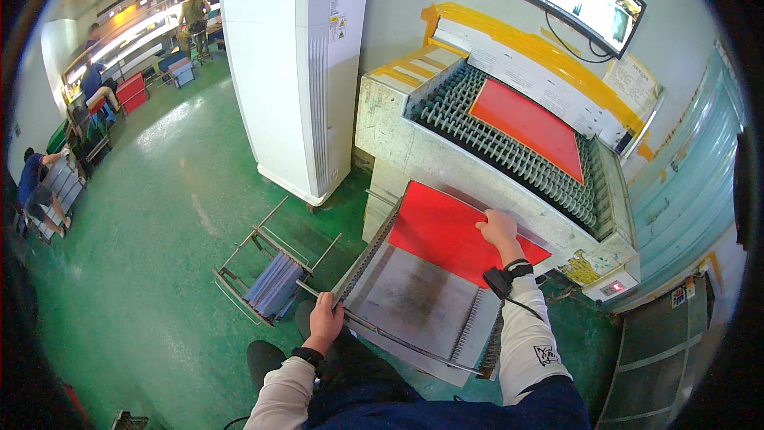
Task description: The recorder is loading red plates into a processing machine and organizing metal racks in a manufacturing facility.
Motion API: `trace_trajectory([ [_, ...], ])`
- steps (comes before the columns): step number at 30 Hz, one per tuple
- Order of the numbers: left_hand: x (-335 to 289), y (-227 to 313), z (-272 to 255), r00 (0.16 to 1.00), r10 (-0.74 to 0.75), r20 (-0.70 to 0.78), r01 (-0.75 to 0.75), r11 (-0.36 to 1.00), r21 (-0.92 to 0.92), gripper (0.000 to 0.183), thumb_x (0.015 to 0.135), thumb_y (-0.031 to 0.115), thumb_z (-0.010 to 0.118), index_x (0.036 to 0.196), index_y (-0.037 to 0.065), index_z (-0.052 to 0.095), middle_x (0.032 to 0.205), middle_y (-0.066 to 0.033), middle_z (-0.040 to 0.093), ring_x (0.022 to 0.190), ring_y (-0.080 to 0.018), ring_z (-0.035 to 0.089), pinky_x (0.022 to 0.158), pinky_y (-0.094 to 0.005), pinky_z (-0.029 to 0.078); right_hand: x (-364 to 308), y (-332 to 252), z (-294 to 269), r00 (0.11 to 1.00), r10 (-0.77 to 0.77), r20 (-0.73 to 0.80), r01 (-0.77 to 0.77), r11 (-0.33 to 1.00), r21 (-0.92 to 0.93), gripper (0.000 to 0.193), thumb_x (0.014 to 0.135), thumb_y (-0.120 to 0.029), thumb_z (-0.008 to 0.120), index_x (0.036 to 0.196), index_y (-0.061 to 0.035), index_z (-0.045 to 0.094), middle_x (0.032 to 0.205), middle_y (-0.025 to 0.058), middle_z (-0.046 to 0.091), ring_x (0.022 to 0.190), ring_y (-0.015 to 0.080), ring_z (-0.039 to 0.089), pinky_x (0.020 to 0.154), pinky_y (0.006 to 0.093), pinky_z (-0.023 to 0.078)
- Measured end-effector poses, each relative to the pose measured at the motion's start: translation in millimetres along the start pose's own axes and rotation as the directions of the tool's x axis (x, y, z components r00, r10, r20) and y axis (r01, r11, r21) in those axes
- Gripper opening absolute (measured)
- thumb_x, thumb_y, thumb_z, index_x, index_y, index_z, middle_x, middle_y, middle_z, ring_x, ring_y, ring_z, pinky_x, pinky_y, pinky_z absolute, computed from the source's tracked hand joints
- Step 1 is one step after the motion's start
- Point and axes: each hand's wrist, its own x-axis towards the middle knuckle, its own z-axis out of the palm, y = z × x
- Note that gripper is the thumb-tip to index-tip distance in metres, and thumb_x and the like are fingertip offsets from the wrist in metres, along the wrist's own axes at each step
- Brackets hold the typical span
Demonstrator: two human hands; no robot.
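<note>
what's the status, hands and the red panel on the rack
Right hand holding red panel by far edge. Left hand gripping metal rack at near-left corner. Panel covers rack's far part. Roller machine just ahead, second red panel on top.

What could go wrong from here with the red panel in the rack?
The red panel sits between toothed sides of the metal rack, so its edges might scrape or snag.
The right hand is at just one edge of the panel, so the sheet could twist.
The black cable at the right wrist hangs near the rack and might catch on it.
</note>
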Motion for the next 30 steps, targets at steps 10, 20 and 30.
trace_trajectory([
  [10,0.0,2.2,-1.9,0.999,-0.030,0.025,0.030,1.000,-0.003,0.022,0.087,0.015,0.062,0.103,0.004,0.053,0.100,-0.0164,0.056,0.087,-0.0415,0.059,0.071,-0.0473,0.049,0.3,-0.3,0.4,1.000,-0.003,-0.009,0.003,1.000,0.006,0.035,0.083,-0.038,0.071,0.101,-0.0074,0.070,0.104,0.0191,0.070,0.102,0.0365,0.066,0.088,0.0480,0.052],
  [20,-0.1,4.5,-3.1,0.998,-0.053,0.030,0.054,0.998,-0.028,0.022,0.087,0.016,0.062,0.103,0.004,0.053,0.099,-0.0162,0.056,0.087,-0.0414,0.059,0.071,-0.0475,0.049,-0.1,-1.7,-0.7,1.000,0.005,0.000,-0.005,1.000,0.004,0.035,0.084,-0.037,0.071,0.102,-0.0075,0.070,0.106,0.0191,0.070,0.104,0.0362,0.066,0.089,0.0477,0.052],
  [30,0.6,-1.0,0.1,0.999,-0.033,0.034,0.034,0.999,-0.019,0.023,0.086,0.016,0.063,0.103,0.004,0.052,0.101,-0.0167,0.056,0.092,-0.0426,0.059,0.074,-0.0482,0.049,-0.2,0.1,-0.3,1.000,0.007,0.000,-0.007,1.000,0.005,0.036,0.084,-0.037,0.071,0.103,-0.0076,0.070,0.106,0.0192,0.070,0.102,0.0360,0.066,0.088,0.0478,0.052],
])
